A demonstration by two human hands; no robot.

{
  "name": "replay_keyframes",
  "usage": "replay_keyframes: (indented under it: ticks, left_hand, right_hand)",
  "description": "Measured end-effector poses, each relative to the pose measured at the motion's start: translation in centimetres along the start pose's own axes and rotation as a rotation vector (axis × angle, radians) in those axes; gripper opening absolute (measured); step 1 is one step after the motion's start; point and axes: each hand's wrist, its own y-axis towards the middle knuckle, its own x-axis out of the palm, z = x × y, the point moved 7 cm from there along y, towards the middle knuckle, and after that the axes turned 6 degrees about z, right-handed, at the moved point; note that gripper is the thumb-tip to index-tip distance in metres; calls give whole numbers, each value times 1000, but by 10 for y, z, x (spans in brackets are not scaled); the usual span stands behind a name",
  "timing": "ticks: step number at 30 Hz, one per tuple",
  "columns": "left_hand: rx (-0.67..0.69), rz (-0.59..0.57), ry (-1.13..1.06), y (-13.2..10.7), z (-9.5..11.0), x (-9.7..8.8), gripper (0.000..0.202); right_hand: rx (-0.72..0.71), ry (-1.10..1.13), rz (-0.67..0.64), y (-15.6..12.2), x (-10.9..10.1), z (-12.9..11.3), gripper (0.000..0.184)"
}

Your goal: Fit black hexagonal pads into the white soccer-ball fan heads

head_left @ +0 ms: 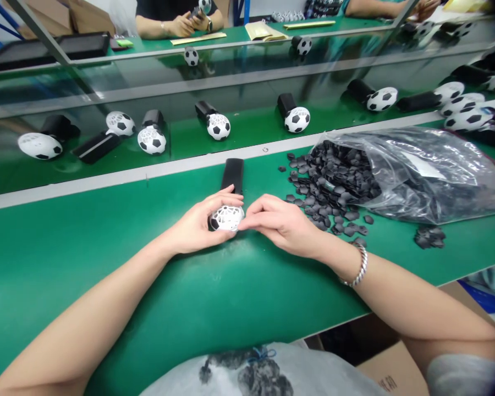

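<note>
On the green bench lies a black-handled piece with a white openwork soccer-ball head (pixel 227 218); its black handle (pixel 232 173) points away from me. My left hand (pixel 200 223) is closed around the ball head from the left, thumb below and fingers above. At the ball's right edge, my right hand (pixel 282 224) has its thumb and index finger pinched together; whatever they hold, if anything, is too small or hidden to make out. Close by on the right, loose black pentagon pieces (pixel 325 187) spill from a clear plastic bag (pixel 441 176).
A small pile of black pieces (pixel 429 237) sits in front of the bag. Beyond a pale metal rail (pixel 256 151), several soccer-ball-headed pieces (pixel 297 119) lie along a green strip. Across from me, a person's hands (pixel 185 25) hold a similar piece. An open cardboard box (pixel 391 368) stands below the bench edge.
</note>
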Motion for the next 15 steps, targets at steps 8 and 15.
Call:
replay_keyframes:
  ticks: [8,15]
  left_hand:
    - [-26,1,39,2,4,7,50]
    - [-50,73,10,2,5,8,48]
  right_hand:
    - [39,56,79,-1,10,5,9]
    - [359,180,139,-1,12,31,32]
